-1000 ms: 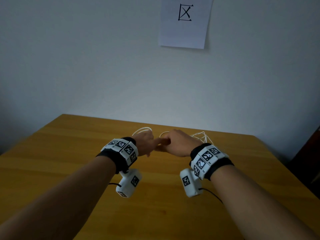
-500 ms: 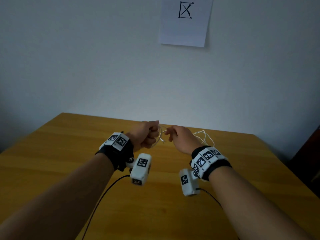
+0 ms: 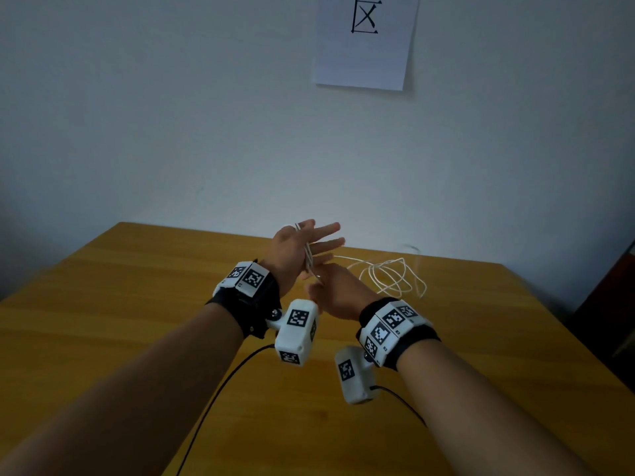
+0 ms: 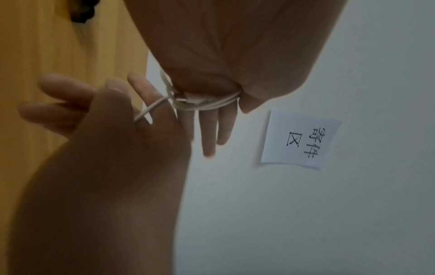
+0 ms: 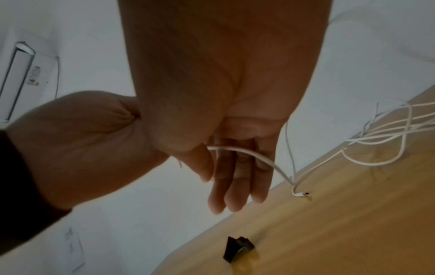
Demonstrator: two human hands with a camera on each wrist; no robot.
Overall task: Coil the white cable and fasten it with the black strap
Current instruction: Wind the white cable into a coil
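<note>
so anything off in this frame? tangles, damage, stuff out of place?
Nothing damaged. The white cable is mostly a loose, overlapping heap on the table; only a few turns are round the left hand. The black strap lies unused.

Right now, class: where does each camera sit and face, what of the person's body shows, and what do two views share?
Head: on the head, facing forward and down over the table; both forearms, left hand, right hand.
Left wrist: along the left palm towards the wall; white cable wound round it, right hand alongside.
Right wrist: along the right fingers towards the table and black strap.
Shared: head and left wrist both show the paper sign.
</note>
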